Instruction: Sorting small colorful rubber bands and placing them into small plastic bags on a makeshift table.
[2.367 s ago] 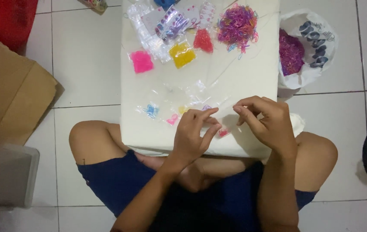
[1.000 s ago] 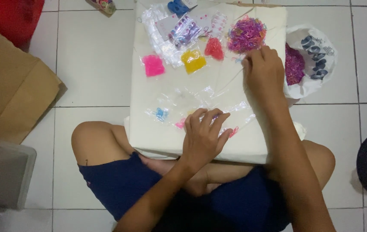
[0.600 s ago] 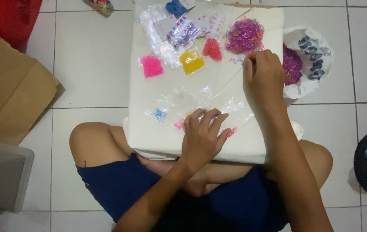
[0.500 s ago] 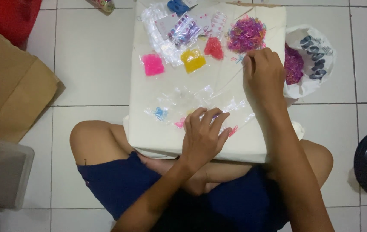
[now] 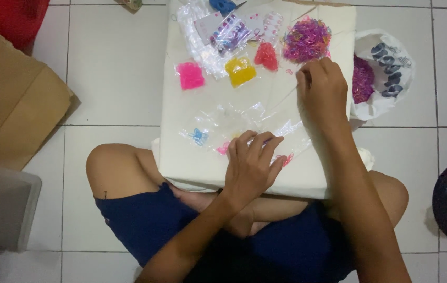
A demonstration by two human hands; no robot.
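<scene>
Rubber bands [image 5: 307, 39], a multicoloured heap at the cream board's [image 5: 181, 152] far edge, are now meeting the right hand's [image 5: 322, 86] pinched fingertips, which left the near edge; left hand [image 5: 252, 165] is staying spread on clear packets [image 5: 244, 123].

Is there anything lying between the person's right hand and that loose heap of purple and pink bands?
Nothing visible. The right hand sits just below the heap of bands, with only bare cream board and a stray band or two between them.
</scene>
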